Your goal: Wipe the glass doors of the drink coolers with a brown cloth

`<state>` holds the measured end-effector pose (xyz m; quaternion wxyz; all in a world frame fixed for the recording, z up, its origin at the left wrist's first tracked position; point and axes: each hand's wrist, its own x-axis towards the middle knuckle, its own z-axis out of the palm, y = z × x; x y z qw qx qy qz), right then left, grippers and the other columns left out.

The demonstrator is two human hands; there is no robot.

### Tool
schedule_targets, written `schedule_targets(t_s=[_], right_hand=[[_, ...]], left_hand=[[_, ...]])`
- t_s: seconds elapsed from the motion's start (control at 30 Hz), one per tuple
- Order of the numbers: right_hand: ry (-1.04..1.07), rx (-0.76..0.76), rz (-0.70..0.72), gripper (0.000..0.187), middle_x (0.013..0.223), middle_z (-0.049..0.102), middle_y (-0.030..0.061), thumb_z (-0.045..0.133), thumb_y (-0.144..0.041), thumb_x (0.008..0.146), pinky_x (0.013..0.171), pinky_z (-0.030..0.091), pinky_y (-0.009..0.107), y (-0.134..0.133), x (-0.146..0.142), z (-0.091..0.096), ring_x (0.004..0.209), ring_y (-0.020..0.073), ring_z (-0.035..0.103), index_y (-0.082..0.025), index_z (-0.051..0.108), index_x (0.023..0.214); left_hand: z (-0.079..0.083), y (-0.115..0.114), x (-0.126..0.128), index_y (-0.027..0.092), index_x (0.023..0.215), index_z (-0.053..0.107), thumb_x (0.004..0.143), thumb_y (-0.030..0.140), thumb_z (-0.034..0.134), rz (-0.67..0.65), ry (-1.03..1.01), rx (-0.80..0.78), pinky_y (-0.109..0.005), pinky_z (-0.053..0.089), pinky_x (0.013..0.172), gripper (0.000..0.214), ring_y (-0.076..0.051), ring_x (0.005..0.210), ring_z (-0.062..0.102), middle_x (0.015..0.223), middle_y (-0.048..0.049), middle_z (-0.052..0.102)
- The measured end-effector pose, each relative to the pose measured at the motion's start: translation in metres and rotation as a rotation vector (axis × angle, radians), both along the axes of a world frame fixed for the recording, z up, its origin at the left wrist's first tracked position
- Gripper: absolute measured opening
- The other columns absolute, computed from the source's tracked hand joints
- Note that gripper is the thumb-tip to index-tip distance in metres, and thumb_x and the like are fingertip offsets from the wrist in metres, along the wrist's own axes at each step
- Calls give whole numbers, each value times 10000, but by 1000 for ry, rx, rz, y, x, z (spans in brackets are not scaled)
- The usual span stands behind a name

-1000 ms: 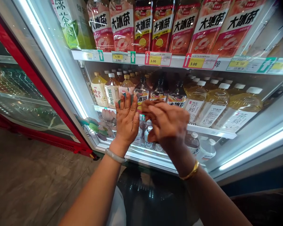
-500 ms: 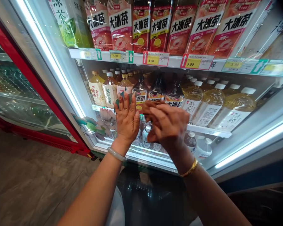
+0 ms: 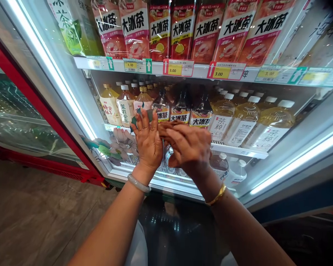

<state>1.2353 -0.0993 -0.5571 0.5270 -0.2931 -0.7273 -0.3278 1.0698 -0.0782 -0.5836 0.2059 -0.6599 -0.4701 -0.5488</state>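
Observation:
My left hand [image 3: 147, 142] lies flat with fingers spread against the glass door of a drinks fridge. A brown cloth [image 3: 166, 130] is bunched in my right hand [image 3: 192, 147], whose fingers curl round it close to the glass. The cloth's front edge comes right beside my left fingers; whether they touch I cannot tell. Part of the cloth is hidden by my right fingers. Behind the glass stand dark-capped iced tea bottles [image 3: 180, 107]. A lotus flower decal [image 3: 123, 144] is on the glass left of my left hand.
Large red cartons [image 3: 208, 33] fill the upper shelf above a price-tag strip [image 3: 177, 68]. Pale yellow tea bottles [image 3: 246, 118] stand at the right. A red-framed fridge door [image 3: 44, 111] is at the left, above the grey floor [image 3: 44, 221].
My right hand has moved left with the cloth, closer to my left hand. My left hand stays spread on the glass. The view has shifted slightly.

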Motion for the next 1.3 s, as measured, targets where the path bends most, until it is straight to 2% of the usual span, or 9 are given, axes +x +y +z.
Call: schedule_targets(t_s=[0.13, 0.2, 0.43, 0.5, 0.7, 0.93, 1.0, 1.2, 1.3], right_hand=[[230, 86, -21, 348, 1206, 729, 63, 710, -215, 876, 1004, 431, 404, 3, 32, 31, 1117, 244, 643, -237, 701, 1223], [274, 102, -40, 350, 1197, 724, 75, 720, -237, 864, 998, 437, 412, 4, 38, 38, 1120, 260, 640, -224, 709, 1214], [2, 69, -60, 296, 1191, 757, 23, 716, -271, 913, 1016, 409, 414, 2, 10, 9, 1077, 223, 635, -265, 698, 1208], [7, 67, -45, 302, 1195, 754, 14, 719, -267, 912, 1015, 418, 405, 2, 16, 11, 1083, 213, 635, -272, 693, 1213], [260, 121, -36, 380, 1203, 718, 66, 727, -254, 852, 996, 440, 438, 6, 54, 38, 1113, 257, 636, -231, 694, 1230], [22, 24, -32, 312, 1176, 747, 48, 704, -264, 902, 1002, 412, 419, 0, 25, 12, 1081, 232, 640, -247, 693, 1213], [40, 26, -18, 314, 1186, 736, 51, 693, -240, 902, 1008, 416, 423, -1, 33, 15, 1096, 234, 645, -252, 688, 1216], [362, 128, -96, 299, 1161, 686, 96, 648, -222, 905, 1035, 445, 522, 1, 94, 52, 1182, 316, 625, -224, 680, 1203], [348, 128, -112, 301, 1165, 684, 105, 640, -250, 909, 1019, 447, 519, 2, 90, 47, 1173, 318, 624, -219, 670, 1207]], left_hand=[[-1, -1, 5, 346, 1664, 152, 1087, 454, 174, 8, -15, -17, -499, -79, 1323, 587, -218, 1635, -44, 1762, 60, -7], [-2, -1, 8, 325, 1665, 157, 1088, 442, 184, 11, -15, -10, -522, -84, 1316, 590, -235, 1634, -56, 1764, 33, -10], [-6, 3, 18, 311, 1670, 134, 1083, 485, 176, -12, 48, 33, -538, -124, 1297, 613, -236, 1637, -51, 1761, 1, -48], [-6, 3, 20, 316, 1667, 160, 1079, 504, 157, -13, 13, 37, -530, -139, 1294, 617, -233, 1637, -41, 1763, 0, -17], [-3, 1, 25, 300, 1662, 183, 1081, 454, 192, -5, -13, 25, -542, -145, 1290, 601, -258, 1635, -37, 1762, -11, -14], [1, 0, 42, 205, 1662, 210, 1059, 370, 310, -21, 113, 58, -494, -122, 1309, 633, -229, 1632, -20, 1745, -81, 62], [3, 0, 48, 194, 1666, 184, 1061, 364, 313, -15, 106, 56, -495, -110, 1310, 642, -223, 1631, -23, 1745, -90, 58], [10, -4, 57, 263, 1670, 135, 1061, 315, 341, -28, 110, 81, -532, -123, 1303, 645, -238, 1632, 5, 1748, -43, 62], [11, -5, 63, 282, 1668, 139, 1061, 315, 356, -62, 106, 88, -551, -124, 1302, 646, -254, 1632, 14, 1750, -26, 64]])
